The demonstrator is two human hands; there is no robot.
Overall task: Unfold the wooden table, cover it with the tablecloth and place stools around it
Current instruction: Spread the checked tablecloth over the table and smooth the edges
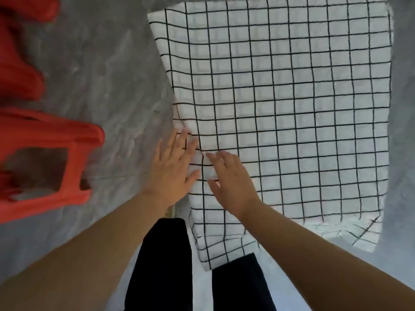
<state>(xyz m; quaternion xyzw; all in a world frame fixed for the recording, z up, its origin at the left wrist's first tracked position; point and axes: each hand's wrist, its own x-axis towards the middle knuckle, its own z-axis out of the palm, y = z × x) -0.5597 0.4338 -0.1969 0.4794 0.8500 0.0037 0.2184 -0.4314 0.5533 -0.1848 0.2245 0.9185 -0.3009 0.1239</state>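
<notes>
The covering step looks nearly done: the checked tablecloth (pixel 280 97) lies spread over the surface and hangs past its edges, hiding the wooden table beneath. Both hands smooth its near-left corner. The left hand (pixel 173 167) lies flat at the cloth's edge, fingers (pixel 184 140) straight and spread, holding nothing. The right hand (pixel 231 182) rests just beside it on the cloth, fingers (pixel 215 157) loosely extended. Next, probably, comes fetching the red plastic stool (pixel 45 162) standing on the floor (pixel 101 75) to the left, which needs a firm grip.
</notes>
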